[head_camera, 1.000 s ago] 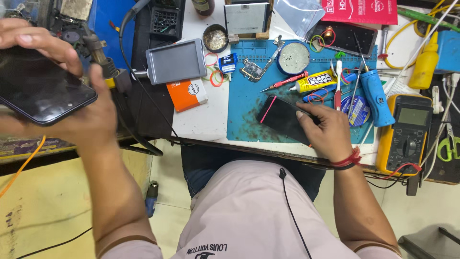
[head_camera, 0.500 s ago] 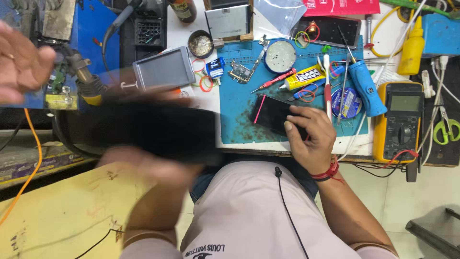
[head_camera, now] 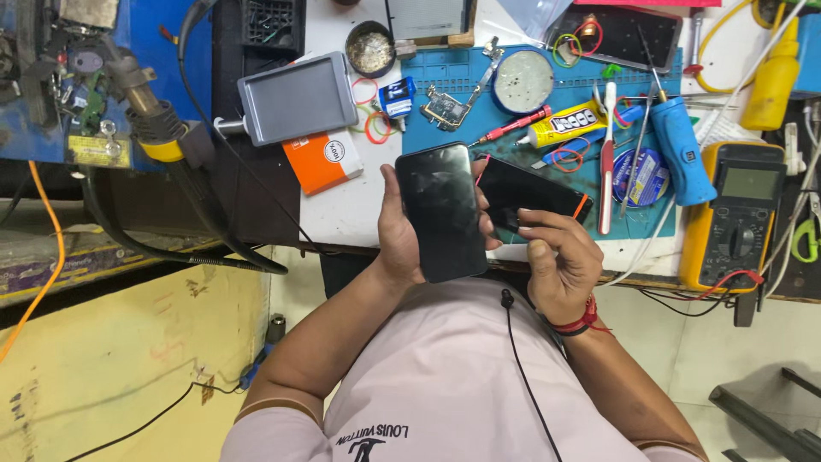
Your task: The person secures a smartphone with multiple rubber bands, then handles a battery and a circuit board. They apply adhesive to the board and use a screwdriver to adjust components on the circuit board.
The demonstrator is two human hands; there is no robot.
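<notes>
Black glossy slab phone [head_camera: 440, 210] has swung in from nine o'clock, now gripped in left hand [head_camera: 400, 231] fingers over the counter [head_camera: 351, 210]; right hand [head_camera: 560, 261] fingers pinch nothing, at three o'clock beside it.

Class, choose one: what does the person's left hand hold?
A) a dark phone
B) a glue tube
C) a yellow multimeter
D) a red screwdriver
A: the left hand grips a dark phone by its edges, above the white bench.
</notes>
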